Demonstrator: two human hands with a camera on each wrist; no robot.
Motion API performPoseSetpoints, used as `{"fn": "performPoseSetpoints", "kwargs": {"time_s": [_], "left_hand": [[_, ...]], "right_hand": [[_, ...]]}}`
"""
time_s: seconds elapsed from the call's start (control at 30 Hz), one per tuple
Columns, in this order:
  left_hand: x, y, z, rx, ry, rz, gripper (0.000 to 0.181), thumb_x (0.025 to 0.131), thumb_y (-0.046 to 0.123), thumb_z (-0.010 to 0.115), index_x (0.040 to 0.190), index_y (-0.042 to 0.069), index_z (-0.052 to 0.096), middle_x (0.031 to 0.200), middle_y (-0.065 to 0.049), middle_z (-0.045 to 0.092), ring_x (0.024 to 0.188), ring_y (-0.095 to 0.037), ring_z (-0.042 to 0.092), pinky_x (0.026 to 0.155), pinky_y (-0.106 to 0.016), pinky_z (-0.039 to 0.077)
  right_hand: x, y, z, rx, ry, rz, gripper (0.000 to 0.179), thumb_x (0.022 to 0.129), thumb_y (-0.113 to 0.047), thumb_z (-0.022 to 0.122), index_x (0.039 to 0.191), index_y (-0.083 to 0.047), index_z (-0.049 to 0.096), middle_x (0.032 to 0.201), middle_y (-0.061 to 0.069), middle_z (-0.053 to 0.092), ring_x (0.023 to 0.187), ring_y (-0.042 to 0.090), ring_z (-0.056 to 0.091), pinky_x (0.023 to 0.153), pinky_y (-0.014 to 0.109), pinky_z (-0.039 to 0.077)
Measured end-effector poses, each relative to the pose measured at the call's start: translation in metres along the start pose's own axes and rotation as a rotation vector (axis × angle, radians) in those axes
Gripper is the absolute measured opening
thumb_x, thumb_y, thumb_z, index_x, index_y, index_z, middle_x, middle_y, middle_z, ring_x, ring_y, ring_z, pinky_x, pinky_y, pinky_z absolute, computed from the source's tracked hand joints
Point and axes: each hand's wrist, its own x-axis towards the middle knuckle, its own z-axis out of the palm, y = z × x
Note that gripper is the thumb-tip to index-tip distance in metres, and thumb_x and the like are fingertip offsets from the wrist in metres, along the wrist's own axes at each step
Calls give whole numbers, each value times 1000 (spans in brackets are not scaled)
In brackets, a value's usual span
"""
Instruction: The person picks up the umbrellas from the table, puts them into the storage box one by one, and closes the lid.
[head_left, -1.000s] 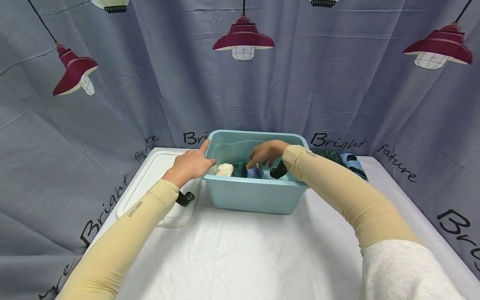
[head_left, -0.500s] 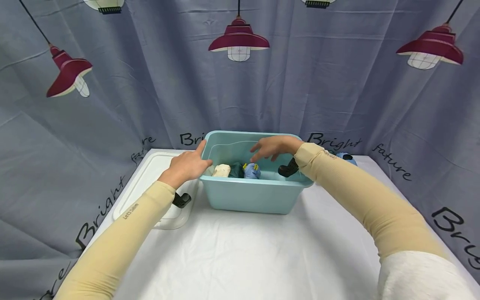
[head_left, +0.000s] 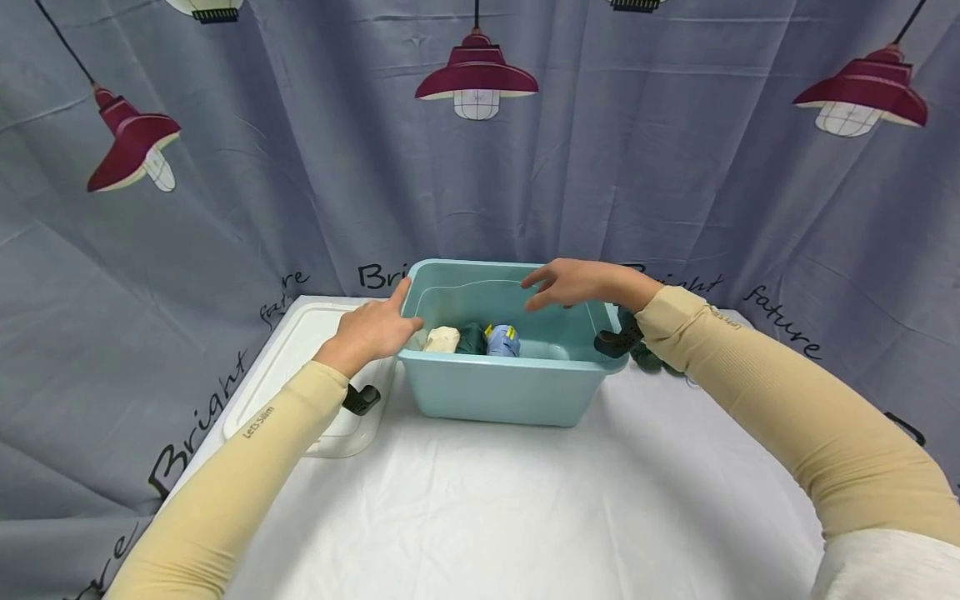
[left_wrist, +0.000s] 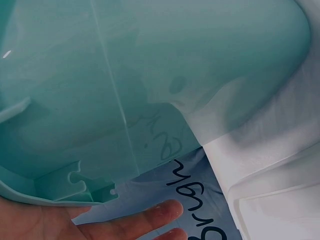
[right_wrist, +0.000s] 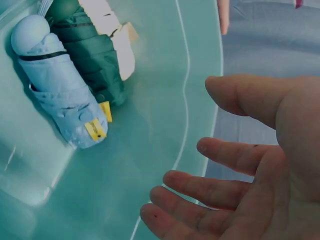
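A blue-green plastic tub [head_left: 502,392] sits on a white cloth-covered worktop [head_left: 487,500], right of a flat white plastic lid [head_left: 300,346], before a grey-blue cloth curtain [head_left: 300,167]. Inside, left to right: a rolled cream umbrella [head_left: 442,339], a dark green umbrella [head_left: 471,339], a light blue umbrella [head_left: 502,342].

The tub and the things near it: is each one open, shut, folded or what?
Tub, open, upright on the table.
Lid, off, lying beside the tub.
Blue umbrella, folded up, in the tub.
Green umbrella, folded up, in the tub.
White bundle, in the tub, partly hidden.
Left hand, touching the tub.
Right hand, empty, over the tub.
Green things by the tub, mostly hidden, can't tell.
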Motion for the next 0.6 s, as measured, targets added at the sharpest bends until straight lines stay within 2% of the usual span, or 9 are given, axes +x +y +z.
{"fn": "performPoseSetpoints", "kwargs": {"time_s": [0.27,0.6], "left_hand": [[1,-1,1,-3,1,3,82,96,52,42,164,28,2,133,-21,61,110,-32,62,72,-46,45],[1,-2,1,-8,3,10,82,96,52,41,164,30,1,127,-19,63,103,-30,62,69,-45,45]], "right_hand": [[-26,19,-6,13,116,-9,60,99,-35,63,151,-13,46,150,19,50,134,35,52,106,55,43],[-56,46,-13,72,228,12,58,101,-33,61,153,-13,43,152,20,46,137,37,47,107,57,41]]}}
